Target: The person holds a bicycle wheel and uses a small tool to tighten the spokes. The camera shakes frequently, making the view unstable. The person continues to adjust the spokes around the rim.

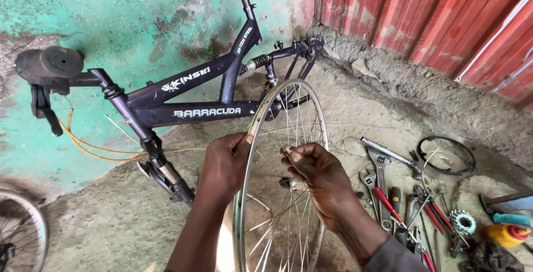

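So, head view: bare silver wheel (280,194), no tyre, standing upright on the concrete floor (111,227) in front of a dark frame (183,91) lying upside down. Left hand (225,166) is clamped on the rim's left side; right hand (316,175) pinches a spoke (288,139) near the top, so the hands are apart. No containers I can make out. Off to the right there's a spread of tools: wrench (380,175), red pliers (388,205), a sprocket (462,222), yellow bottle (506,234). Another wheel (22,227) peeks in bottom left.
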